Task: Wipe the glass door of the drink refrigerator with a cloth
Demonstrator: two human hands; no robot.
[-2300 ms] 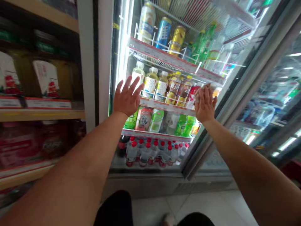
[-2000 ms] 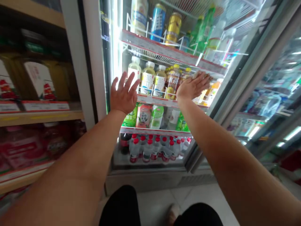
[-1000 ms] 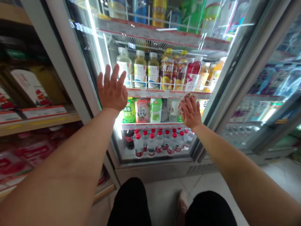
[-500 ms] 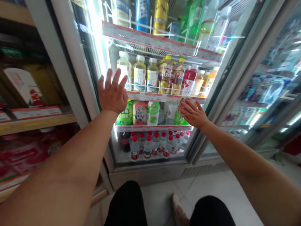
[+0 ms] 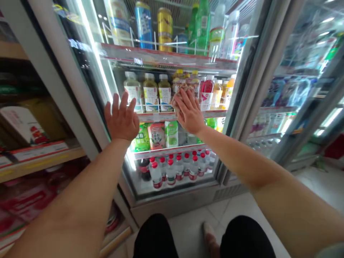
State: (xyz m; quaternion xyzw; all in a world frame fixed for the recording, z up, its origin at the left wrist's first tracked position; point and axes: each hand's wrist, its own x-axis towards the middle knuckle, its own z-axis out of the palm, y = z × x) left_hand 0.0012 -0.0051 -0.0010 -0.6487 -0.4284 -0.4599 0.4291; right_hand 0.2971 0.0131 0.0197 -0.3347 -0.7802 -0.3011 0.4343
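My left hand (image 5: 122, 120) rests with spread fingers at the left side of a glass cooler door (image 5: 107, 80), near its frame, and holds nothing. Under my right hand (image 5: 190, 113) a crumpled brownish cloth (image 5: 178, 98) is pressed against the glass, in front of the middle shelf. The cloth shows around the fingertips and is partly covered by them. Behind the glass stand tea bottles (image 5: 151, 94), a red drink bottle (image 5: 207, 93), green and pink cartons (image 5: 157, 136), and several red-capped water bottles (image 5: 171, 173).
A shelf unit (image 5: 43, 159) with bottles and packs stands at the left. Further cooler doors (image 5: 279, 89) are on the right. Cans and green bottles (image 5: 202, 27) fill the top shelf. My knees and a shoe (image 5: 208, 229) are above the tiled floor (image 5: 188, 229).
My right hand has moved left and up across the glass with the cloth. My left hand shows slightly lower and further left, as the whole view has shifted.
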